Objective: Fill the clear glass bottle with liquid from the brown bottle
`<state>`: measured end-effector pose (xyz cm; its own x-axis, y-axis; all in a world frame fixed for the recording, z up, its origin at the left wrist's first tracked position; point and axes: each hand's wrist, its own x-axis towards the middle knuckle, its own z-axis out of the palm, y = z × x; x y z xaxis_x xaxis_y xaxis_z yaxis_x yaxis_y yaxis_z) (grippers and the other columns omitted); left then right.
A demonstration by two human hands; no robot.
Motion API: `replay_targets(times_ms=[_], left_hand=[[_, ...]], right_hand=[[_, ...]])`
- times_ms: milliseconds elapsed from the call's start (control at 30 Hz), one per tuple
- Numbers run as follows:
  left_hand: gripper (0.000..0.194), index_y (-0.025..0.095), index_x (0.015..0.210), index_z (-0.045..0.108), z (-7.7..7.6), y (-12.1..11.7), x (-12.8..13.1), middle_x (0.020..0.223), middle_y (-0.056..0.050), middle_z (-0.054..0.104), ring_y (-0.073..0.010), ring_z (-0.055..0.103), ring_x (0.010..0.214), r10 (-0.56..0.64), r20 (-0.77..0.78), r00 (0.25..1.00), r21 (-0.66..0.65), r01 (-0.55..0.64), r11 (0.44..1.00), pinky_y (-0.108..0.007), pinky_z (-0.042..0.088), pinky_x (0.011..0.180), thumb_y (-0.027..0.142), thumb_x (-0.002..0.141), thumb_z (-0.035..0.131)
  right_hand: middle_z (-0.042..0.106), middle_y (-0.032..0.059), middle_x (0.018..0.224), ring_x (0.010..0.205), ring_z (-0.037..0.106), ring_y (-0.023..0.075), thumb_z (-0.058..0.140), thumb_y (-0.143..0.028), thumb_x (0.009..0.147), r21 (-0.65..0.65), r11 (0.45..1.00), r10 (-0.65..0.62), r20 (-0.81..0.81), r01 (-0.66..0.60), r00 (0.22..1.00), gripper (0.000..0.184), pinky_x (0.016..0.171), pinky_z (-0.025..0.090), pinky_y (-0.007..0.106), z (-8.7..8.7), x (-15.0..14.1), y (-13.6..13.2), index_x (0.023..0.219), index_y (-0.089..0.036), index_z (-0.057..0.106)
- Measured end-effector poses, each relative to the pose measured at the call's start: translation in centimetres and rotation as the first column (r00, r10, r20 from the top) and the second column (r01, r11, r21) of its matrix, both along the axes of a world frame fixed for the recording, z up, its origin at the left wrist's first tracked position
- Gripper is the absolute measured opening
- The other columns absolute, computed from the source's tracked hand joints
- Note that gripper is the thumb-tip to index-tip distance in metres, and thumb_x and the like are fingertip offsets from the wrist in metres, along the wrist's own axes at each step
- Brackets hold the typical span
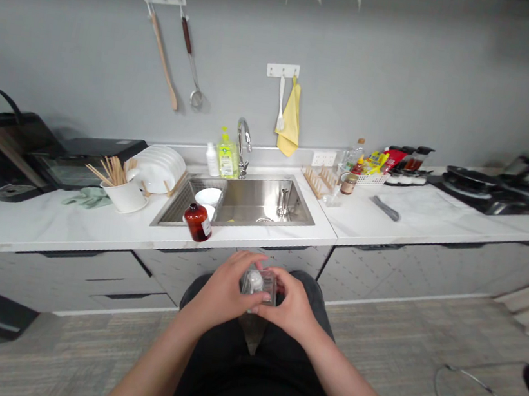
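A clear plastic box (259, 286) sat over the person's lap, a white object inside it. The left hand (221, 291) and right hand (292, 305) held it in a narrow grip. At eleven o'clock, a brown bottle (197, 222) stood at the sink's (263, 204) front rim.

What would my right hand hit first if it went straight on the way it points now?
The small clear box right at its fingertips, which your right hand already holds together with your left hand.

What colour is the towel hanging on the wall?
The towel is yellow, seen best in the head view.
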<state>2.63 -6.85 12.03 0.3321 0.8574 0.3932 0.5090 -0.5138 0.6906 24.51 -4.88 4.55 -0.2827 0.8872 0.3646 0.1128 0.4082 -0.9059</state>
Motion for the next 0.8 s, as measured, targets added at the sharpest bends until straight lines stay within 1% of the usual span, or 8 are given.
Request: replay_targets(times_ms=[67, 200, 300, 400, 533, 633, 700, 800], left_hand=[[0.054, 0.028, 0.145, 0.074, -0.3, 0.0, -0.1, 0.137, -0.011, 0.081, -0.0329, 0.076, 0.133, -0.01, 0.029, 1.0, -0.054, 0.011, 0.998, -0.058, 0.057, 0.124, 0.015, 0.092, 0.078], [0.084, 0.033, 0.171, 0.056, -0.5, -0.1, -0.3, 0.172, -0.013, 0.064, -0.0342, 0.061, 0.161, -0.211, 0.105, 0.972, -0.083, 0.22, 0.972, -0.059, 0.045, 0.138, 0.01, 0.092, 0.073], [0.079, 0.028, 0.161, 0.063, -0.4, -0.1, -0.3, 0.158, -0.014, 0.072, -0.0366, 0.067, 0.15, -0.097, 0.117, 0.988, -0.037, 0.102, 0.994, -0.06, 0.05, 0.133, 0.02, 0.086, 0.089], [0.055, 0.029, 0.144, 0.073, -0.3, 0.0, -0.3, 0.132, -0.008, 0.082, -0.0311, 0.077, 0.133, -0.027, 0.099, 0.995, -0.06, 0.033, 0.998, -0.056, 0.055, 0.127, 0.015, 0.091, 0.081], [0.07, 0.033, 0.159, 0.066, -0.3, -0.1, -0.5, 0.16, -0.01, 0.073, -0.0328, 0.068, 0.151, -0.15, 0.071, 0.986, -0.067, 0.154, 0.986, -0.058, 0.049, 0.135, 0.014, 0.093, 0.077], [0.071, 0.03, 0.155, 0.069, -0.6, 0.0, -0.6, 0.143, -0.01, 0.08, -0.0339, 0.076, 0.137, -0.03, 0.079, 0.996, -0.063, 0.035, 0.997, -0.058, 0.056, 0.127, 0.018, 0.087, 0.086], [0.064, 0.031, 0.151, 0.071, -0.8, -0.1, -0.6, 0.133, -0.008, 0.083, -0.0317, 0.079, 0.131, -0.037, 0.092, 0.995, -0.075, 0.044, 0.996, -0.057, 0.057, 0.126, 0.014, 0.09, 0.079], [0.075, 0.032, 0.162, 0.065, -0.9, -0.2, -0.6, 0.154, -0.01, 0.076, -0.0317, 0.072, 0.146, -0.131, 0.095, 0.987, -0.035, 0.135, 0.99, -0.056, 0.053, 0.133, 0.009, 0.091, 0.07]], right_hand=[[0.088, 0.0087, 0.12, 0.106, 0.085, 0.0337, 0.11, -0.04, 0.068, 0.008, 1.0, 0.002, 0.017, -0.002, 1.0, 0.073, 0.09, 0.07, 0.044, 0.3, 0.0, -0.1, 0.132, -0.027, 0.077], [0.088, 0.0088, 0.123, 0.108, 0.085, 0.0335, 0.107, -0.039, 0.071, 0.024, 0.998, 0.053, 0.03, -0.054, 0.998, 0.067, 0.09, 0.069, 0.043, 0.5, 0.1, -0.2, 0.131, -0.028, 0.079], [0.088, 0.009, 0.126, 0.108, 0.086, 0.0331, 0.109, -0.04, 0.07, 0.014, 0.998, 0.055, -0.021, -0.055, 0.998, 0.072, 0.091, 0.07, 0.043, 0.2, 0.1, -0.2, 0.134, -0.028, 0.078], [0.087, 0.0093, 0.126, 0.108, 0.085, 0.0332, 0.111, -0.042, 0.068, 0.023, 0.998, 0.057, -0.014, -0.057, 0.998, 0.076, 0.09, 0.07, 0.043, -0.2, 0.2, 0.0, 0.135, -0.027, 0.078], [0.087, 0.0086, 0.124, 0.107, 0.085, 0.0327, 0.11, -0.042, 0.071, 0.025, 0.997, 0.07, -0.034, -0.07, 0.997, 0.073, 0.09, 0.07, 0.044, -0.5, 0.1, 0.3, 0.135, -0.027, 0.079], [0.087, 0.0087, 0.125, 0.105, 0.086, 0.033, 0.111, -0.043, 0.07, 0.007, 0.998, 0.066, -0.056, -0.065, 0.996, 0.075, 0.09, 0.071, 0.044, -0.7, 0.0, 0.3, 0.135, -0.028, 0.078], [0.087, 0.0091, 0.126, 0.106, 0.085, 0.0336, 0.112, -0.044, 0.069, 0.009, 0.997, 0.071, -0.038, -0.071, 0.997, 0.078, 0.091, 0.071, 0.045, -0.7, 0.0, 0.2, 0.137, -0.028, 0.078], [0.087, 0.0091, 0.126, 0.108, 0.086, 0.0344, 0.111, -0.044, 0.069, 0.009, 0.997, 0.076, -0.033, -0.076, 0.997, 0.076, 0.091, 0.071, 0.046, -0.6, 0.0, 0.2, 0.136, -0.029, 0.079]])
